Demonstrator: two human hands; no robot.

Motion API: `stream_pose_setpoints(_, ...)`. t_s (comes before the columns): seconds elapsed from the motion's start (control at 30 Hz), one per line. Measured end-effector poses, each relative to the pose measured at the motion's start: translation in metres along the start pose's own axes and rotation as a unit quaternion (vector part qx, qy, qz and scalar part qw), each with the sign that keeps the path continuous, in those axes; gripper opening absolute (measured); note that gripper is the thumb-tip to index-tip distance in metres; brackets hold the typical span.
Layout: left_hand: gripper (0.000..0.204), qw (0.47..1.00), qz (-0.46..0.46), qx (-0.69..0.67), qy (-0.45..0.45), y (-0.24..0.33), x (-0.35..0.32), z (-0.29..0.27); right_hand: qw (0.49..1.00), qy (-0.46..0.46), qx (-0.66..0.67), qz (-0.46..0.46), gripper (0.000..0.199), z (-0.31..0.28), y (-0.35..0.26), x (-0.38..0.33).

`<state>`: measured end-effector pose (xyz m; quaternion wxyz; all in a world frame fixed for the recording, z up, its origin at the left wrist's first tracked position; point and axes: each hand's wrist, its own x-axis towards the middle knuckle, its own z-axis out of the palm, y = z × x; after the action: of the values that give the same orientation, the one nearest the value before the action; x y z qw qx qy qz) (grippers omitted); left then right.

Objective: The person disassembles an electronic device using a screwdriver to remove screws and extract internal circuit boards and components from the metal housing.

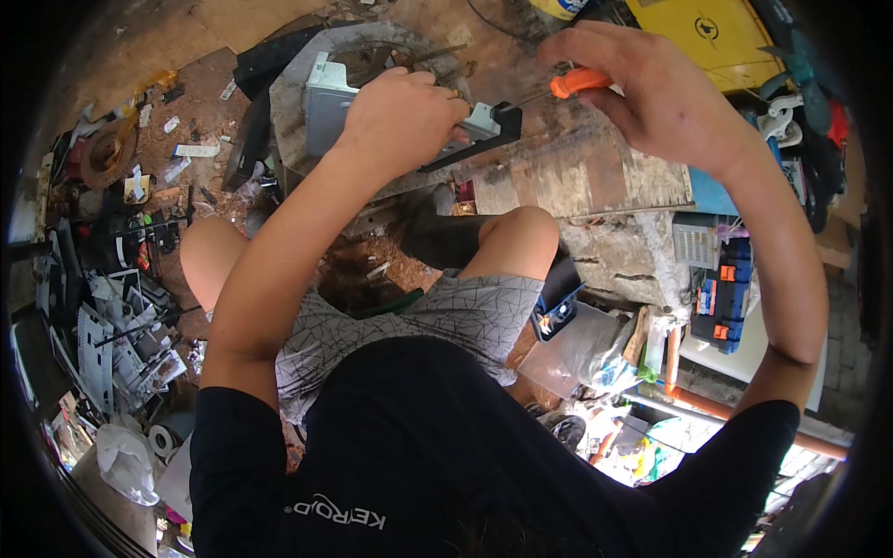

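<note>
My left hand [402, 119] is closed over a grey metal casing [326, 110] with a black front strip [476, 152], which looks like a disc drive. It steadies the casing above a round grey slab. In my right hand [656, 93] is a screwdriver with an orange handle [579, 82], gripped between thumb and fingers. The thin shaft points left toward the black strip's end; whether its tip touches there I cannot tell. My left hand covers the middle of the casing.
Under the casing is the round slab [290, 79], beside a worn wooden surface [577, 181]. A yellow case [712, 42] lies at the far right. A dark toolbox with orange latches [726, 293] stands at right. Metal scraps [121, 335] pile up at left, with litter on the floor.
</note>
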<state>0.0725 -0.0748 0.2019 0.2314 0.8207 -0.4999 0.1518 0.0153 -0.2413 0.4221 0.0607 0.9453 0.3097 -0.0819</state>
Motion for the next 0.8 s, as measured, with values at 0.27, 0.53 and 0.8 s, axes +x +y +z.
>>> stream_pose_setpoints(0.27,0.023,1.0,-0.002,-0.001,0.001,0.002,-0.003,-0.001,0.989,-0.042,0.006,0.144,0.042,-0.003,-0.002,-0.001)
stream_pose_setpoints(0.53,0.025,1.0,0.0,0.007,-0.011,0.003,-0.002,-0.006,0.981,-0.033,-0.119,0.15,0.041,0.002,-0.013,-0.009)
stream_pose_setpoints(0.8,0.026,1.0,0.003,0.008,-0.011,0.001,-0.003,-0.006,0.995,0.034,0.051,0.078,0.045,-0.001,-0.016,-0.005)
